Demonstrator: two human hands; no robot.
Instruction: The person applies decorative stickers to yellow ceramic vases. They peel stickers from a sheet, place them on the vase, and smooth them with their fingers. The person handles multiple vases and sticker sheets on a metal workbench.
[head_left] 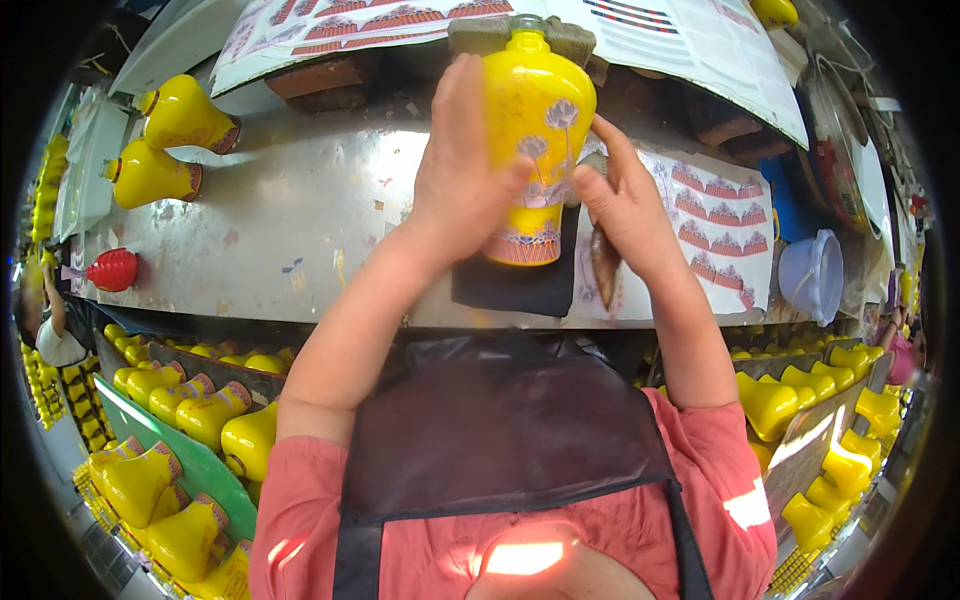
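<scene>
A yellow vase (545,100) with purple lotus decals and a patterned band round its foot lies in front of me, its neck on a grey padded rest (480,35). My left hand (462,165) lies along the vase's left side, fingers stretched and blurred by motion. On the other side, my right hand (625,205) grips the vase, thumb on its wall and forefinger up at the shoulder. A brown, pointed, flat tool (604,268) sticks out below the right palm; how it is held is hidden. Beneath the vase's foot is a black cloth (510,290).
Decal sheets (715,225) lie right of the vase, beside a pale blue bucket (812,275). Two yellow vases (185,115) and a red ribbed object (112,270) are on the metal table (270,220) at left. Racks of yellow vases (200,410) flank me. Other people (62,335) are at the edges.
</scene>
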